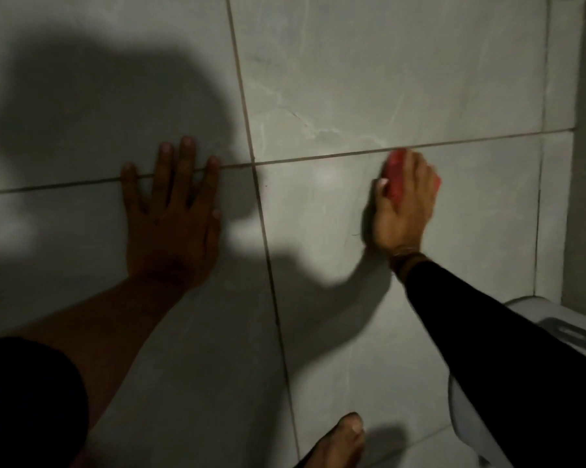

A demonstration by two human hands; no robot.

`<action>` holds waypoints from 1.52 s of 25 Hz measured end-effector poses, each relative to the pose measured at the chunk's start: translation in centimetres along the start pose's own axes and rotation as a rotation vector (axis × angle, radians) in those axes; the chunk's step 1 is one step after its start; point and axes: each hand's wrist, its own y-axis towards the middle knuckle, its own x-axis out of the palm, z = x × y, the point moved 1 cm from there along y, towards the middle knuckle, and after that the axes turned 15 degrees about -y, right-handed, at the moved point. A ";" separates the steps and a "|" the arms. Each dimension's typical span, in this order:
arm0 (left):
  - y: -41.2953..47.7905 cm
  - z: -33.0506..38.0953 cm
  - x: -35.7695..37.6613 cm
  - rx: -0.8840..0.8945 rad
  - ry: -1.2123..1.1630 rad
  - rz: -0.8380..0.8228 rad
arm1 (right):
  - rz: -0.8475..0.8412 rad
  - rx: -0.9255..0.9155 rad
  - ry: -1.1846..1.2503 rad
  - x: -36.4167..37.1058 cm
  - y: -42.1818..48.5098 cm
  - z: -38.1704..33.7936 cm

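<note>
My left hand (171, 217) lies flat with spread fingers on the pale grey tiled wall (352, 79), in shadow, its fingertips across a horizontal grout line (470, 142). My right hand (401, 207) grips a red scrubbing pad or brush (395, 184) and holds it against the wall just below that same grout line. Most of the red thing is hidden under my fingers. A dark sleeve covers my right forearm.
A white toilet cistern (541, 312) sits at the lower right, close under my right arm. A wall corner (578, 163) stands at the far right. My bare foot (338, 440) shows at the bottom on the tiled floor. Large shadows cover the left tiles.
</note>
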 end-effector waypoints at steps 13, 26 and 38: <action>0.2 0.1 0.1 -0.004 -0.014 -0.019 | -0.107 0.212 0.054 1.0 -12.4 0.9; 0.2 3.0 -3.3 -0.075 -0.006 -0.194 | -0.324 0.103 0.327 0.6 -24.7 0.6; -9.4 38.4 -19.5 -0.516 -0.847 -1.096 | -0.303 1.366 1.813 -25.4 -31.2 9.3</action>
